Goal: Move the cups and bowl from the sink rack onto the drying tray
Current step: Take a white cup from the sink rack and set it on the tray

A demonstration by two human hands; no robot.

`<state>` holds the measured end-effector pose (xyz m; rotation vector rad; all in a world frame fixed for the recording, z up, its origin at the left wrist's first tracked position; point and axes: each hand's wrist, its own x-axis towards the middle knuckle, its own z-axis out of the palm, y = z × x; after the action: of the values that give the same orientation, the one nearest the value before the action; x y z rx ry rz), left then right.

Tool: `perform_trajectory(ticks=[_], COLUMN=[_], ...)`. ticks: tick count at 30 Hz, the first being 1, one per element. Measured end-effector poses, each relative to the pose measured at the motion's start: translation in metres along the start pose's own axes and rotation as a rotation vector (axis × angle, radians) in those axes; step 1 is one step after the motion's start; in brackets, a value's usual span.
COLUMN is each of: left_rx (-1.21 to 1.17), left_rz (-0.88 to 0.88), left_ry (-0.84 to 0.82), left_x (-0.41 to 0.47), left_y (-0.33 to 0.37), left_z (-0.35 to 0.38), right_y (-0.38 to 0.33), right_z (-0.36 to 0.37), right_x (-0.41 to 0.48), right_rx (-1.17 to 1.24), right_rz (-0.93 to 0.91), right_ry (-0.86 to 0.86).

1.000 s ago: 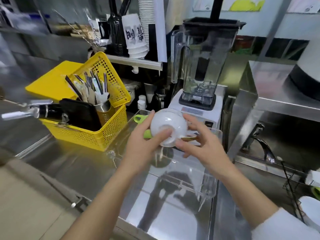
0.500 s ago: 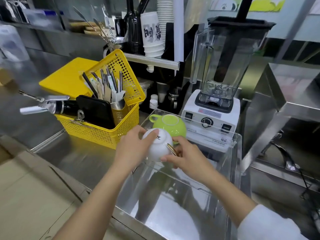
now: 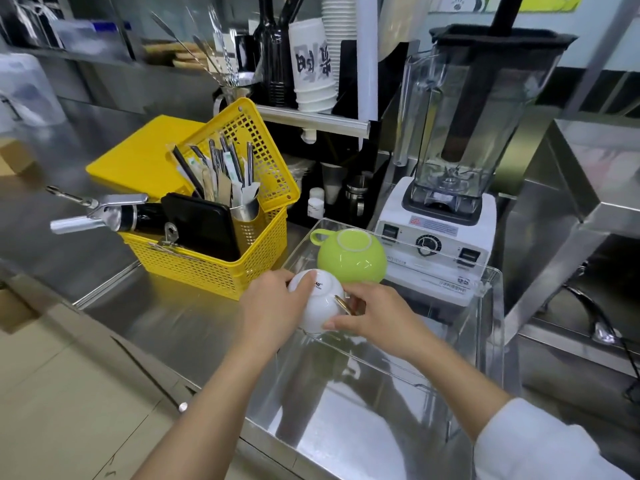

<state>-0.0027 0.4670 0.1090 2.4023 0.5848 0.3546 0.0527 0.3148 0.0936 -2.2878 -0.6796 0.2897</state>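
Note:
An upside-down white cup point(image 3: 319, 303) with a gold handle is held by both hands just over the near left part of the clear plastic drying tray point(image 3: 491, 306). My left hand point(image 3: 273, 306) wraps its left side and my right hand point(image 3: 370, 317) grips its right side by the handle. Behind it a green cup point(image 3: 351, 258) rests upside down in the tray's far left corner, handle pointing left. Whether the white cup touches the tray floor is hidden. The sink rack is out of view.
A yellow basket point(image 3: 214, 265) with cutlery, a black phone and a dispenser stands left of the tray. A white blender point(image 3: 446, 209) stands right behind it. A steel sink unit point(image 3: 571, 188) rises at the right. The steel counter edge runs along the near side.
Both hands have lowered the white cup toward the tray, in front of the green cup. The view has shifted left, away from the sink.

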Motion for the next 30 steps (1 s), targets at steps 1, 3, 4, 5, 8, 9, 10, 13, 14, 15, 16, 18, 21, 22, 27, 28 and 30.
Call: perform_trajectory(ticks=[1,3,4,5,8,9,10,13,14,15,16,18,21,22,27,28,30], left_rx=[0.022,0.067,0.092,0.105,0.072,0.066,0.061,0.014,-0.004,-0.015,-0.019,-0.031,-0.077,-0.075,-0.075,-0.069,-0.025], left_rz=[0.008,0.033,0.052,0.081,0.229,0.274,0.314,0.419,0.451,0.479,0.508,0.563,0.641,0.673,0.756,0.758,0.769], left_ry=[0.004,0.04,0.064,0.092,0.143,0.132,0.117,0.064,0.036,0.003,-0.023,-0.087,-0.222,-0.262,-0.417,-0.449,-0.515], left_x=[0.0,-0.002,-0.004,-0.006,-0.013,-0.015,-0.017,-0.024,-0.027,-0.031,-0.036,-0.048,-0.074,-0.083,-0.123,-0.13,-0.143], left_y=[0.0,0.002,0.005,0.008,0.027,0.036,0.044,0.075,0.085,0.097,0.11,0.136,0.179,0.193,0.251,0.261,0.277], left_z=[0.002,0.004,0.005,0.006,0.006,0.007,0.011,0.026,0.033,0.041,0.05,0.069,0.102,0.115,0.183,0.198,0.23], right_y=[0.0,-0.003,-0.004,-0.004,-0.002,0.001,0.005,0.024,0.033,0.043,0.054,0.079,0.123,0.137,0.21,0.224,0.255], right_z=[0.0,-0.002,-0.005,-0.008,-0.025,-0.033,-0.041,-0.068,-0.078,-0.088,-0.098,-0.118,-0.145,-0.153,-0.188,-0.194,-0.202], right_x=[-0.001,-0.003,-0.005,-0.008,-0.019,-0.024,-0.03,-0.054,-0.063,-0.073,-0.083,-0.104,-0.14,-0.153,-0.219,-0.232,-0.256], right_rx=[-0.019,-0.042,-0.046,-0.047,-0.04,-0.028,-0.014,-0.005,-0.016,-0.026,-0.034,-0.039,-0.031,-0.027,-0.069,-0.074,-0.059], right_rz=[-0.007,-0.021,-0.031,-0.045,-0.059,-0.062,-0.068,-0.071,-0.058,-0.038,-0.011,0.05,0.158,0.196,0.412,0.469,0.56], right_ry=[-0.004,-0.018,-0.017,-0.003,0.119,0.162,0.199,0.296,0.327,0.354,0.375,0.422,0.491,0.51,0.568,0.555,0.517])
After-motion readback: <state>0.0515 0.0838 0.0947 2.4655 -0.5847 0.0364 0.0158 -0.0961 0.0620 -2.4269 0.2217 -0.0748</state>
